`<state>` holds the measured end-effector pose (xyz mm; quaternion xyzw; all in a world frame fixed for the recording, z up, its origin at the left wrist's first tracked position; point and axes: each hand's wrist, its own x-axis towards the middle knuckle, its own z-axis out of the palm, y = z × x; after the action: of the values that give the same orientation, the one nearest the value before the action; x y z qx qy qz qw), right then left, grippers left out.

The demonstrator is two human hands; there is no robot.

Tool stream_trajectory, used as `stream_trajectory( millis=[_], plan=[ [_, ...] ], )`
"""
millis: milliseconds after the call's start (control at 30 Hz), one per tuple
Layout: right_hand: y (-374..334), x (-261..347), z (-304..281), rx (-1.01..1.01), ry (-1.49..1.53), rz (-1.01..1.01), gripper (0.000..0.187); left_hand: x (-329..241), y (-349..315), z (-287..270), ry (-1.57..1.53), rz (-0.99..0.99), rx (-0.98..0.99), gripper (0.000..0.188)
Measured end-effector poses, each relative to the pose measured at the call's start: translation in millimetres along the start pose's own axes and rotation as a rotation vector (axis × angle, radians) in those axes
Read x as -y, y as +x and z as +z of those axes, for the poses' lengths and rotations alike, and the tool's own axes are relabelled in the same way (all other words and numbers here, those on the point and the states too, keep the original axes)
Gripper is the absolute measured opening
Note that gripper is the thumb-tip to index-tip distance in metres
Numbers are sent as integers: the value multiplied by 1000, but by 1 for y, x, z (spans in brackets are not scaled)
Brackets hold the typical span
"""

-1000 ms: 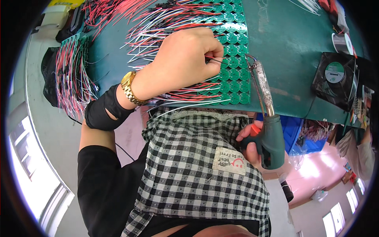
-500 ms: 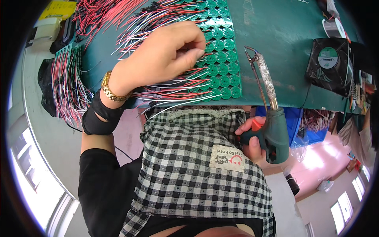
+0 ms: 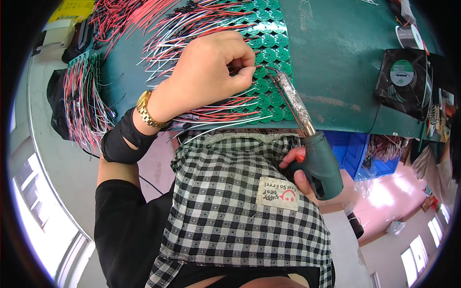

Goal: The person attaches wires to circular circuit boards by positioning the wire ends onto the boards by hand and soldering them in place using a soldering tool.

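Head view showed your left hand (image 3: 206, 77) pinching a wire (image 3: 240, 68) while your right hand (image 3: 300, 170) gripped the soldering iron (image 3: 307, 139); its tip beside your fingertips could have burned them.

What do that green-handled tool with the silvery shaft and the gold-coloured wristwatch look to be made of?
The green-handled soldering tool seems to have a matte plastic or rubbery grip; its shaft looks wrapped in crinkled foil. The gold-coloured wristwatch looks like polished metal, from its bright glints.
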<state>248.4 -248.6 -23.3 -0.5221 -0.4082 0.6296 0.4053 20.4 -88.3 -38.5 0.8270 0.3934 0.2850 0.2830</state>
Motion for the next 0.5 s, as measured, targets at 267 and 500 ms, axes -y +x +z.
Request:
stream_trajectory(
  millis=[267, 500],
  plan=[
    [1, -1, -1, -1, -26, 48, 28, 3, 1, 2, 0, 44, -5, 8],
    [3, 3, -4, 18, -94, 82, 29, 2, 2, 1, 49, 78, 0, 8]
  ],
)
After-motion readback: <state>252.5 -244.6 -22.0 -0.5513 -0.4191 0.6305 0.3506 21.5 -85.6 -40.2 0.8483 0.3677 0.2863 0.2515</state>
